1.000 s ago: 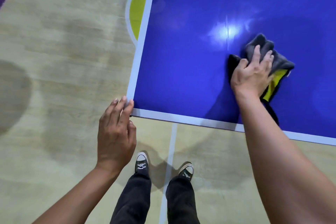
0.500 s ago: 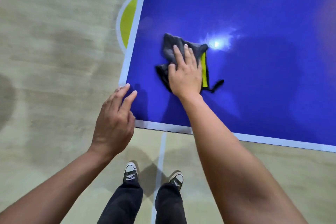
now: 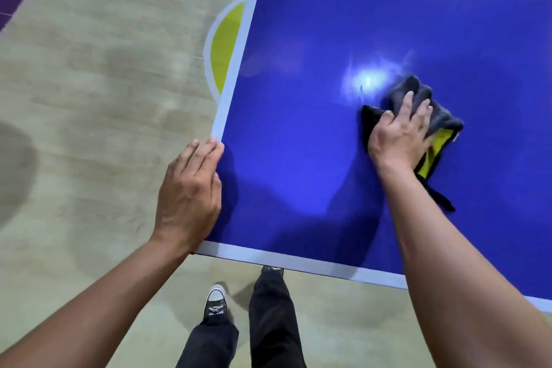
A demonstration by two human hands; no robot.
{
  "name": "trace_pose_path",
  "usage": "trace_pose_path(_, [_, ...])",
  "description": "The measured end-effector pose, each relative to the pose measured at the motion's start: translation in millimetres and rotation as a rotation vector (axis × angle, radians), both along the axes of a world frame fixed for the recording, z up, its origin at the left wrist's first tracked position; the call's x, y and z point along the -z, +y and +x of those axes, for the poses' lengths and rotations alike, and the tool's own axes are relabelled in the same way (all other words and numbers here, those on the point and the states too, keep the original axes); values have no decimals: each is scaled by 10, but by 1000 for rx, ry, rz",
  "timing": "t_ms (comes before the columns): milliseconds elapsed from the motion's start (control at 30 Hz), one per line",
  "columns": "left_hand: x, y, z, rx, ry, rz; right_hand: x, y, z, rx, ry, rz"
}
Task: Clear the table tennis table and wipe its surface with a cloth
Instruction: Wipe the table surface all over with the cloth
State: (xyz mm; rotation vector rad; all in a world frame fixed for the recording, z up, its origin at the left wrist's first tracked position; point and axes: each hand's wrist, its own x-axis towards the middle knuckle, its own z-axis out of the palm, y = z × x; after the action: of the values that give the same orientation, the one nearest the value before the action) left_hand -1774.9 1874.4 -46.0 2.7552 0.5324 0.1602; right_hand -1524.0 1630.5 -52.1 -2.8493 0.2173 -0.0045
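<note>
**A flat hand pushes a cloth on the blue table**

The table (image 3: pixel 298 128) is blue and shiny. It has a white stripe (image 3: pixel 239 48) along its edges. We look down on its near left corner.

The right hand (image 3: pixel 398 134) lies on top of the cloth (image 3: pixel 445 121). Its fingers are spread out and nearly straight. They push the cloth down on the blue top and do not grab it.

The cloth is dark grey and all bunched up. A yellow patch and a black strap stick out from under the hand, on the side near the wrist. The whole cloth lies on the right part of the table, well away from the corner. Just to its left a bright spot of light (image 3: pixel 367 81) shines on the table.

The left hand (image 3: pixel 189 188) rests at the near left corner of the table, along the left edge. Its fingers are straight and close together, and the tips touch the white stripe. This hand holds nothing.

The floor (image 3: pixel 89 98) is pale and looks like wood. A yellow round shape (image 3: pixel 227 48) with a white rim is painted on it. The table's left edge hides part of that shape.

The person stands at the near edge in dark trousers (image 3: pixel 268 323). One black shoe (image 3: pixel 215 302) with a white toe is easy to see. The other foot is mostly hidden under the table edge.
</note>
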Motion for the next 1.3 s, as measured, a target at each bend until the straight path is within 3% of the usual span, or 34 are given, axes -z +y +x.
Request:
trace_pose_path(200, [47,-161,-12,-94,14,-20,80,1852,-247,-723,-54,-22])
trace_pose_path(333, [9,-165,27,-69,47,36,50,2209,-253,-906,-20,31])
trace_pose_path(467, [-103,-171,337,-109,19,93,51,1841,-66,-881,-40,70])
trace_pose_path(767, [-110,-122,1329,11,39,87,-38,-343,1232,-195,24,16])
trace_pose_path(933, [-79,-39,1331,-1,23,63,7,-357,1301,-24,-32,36])
trace_pose_path(1100, [-100,-54,1278,-1,30,-59,-11,523,1260,-190,-15,35])
trace_pose_path(1300, [-27,-5,1263,32,9,-59,70,2309,886,-790,-35,11])
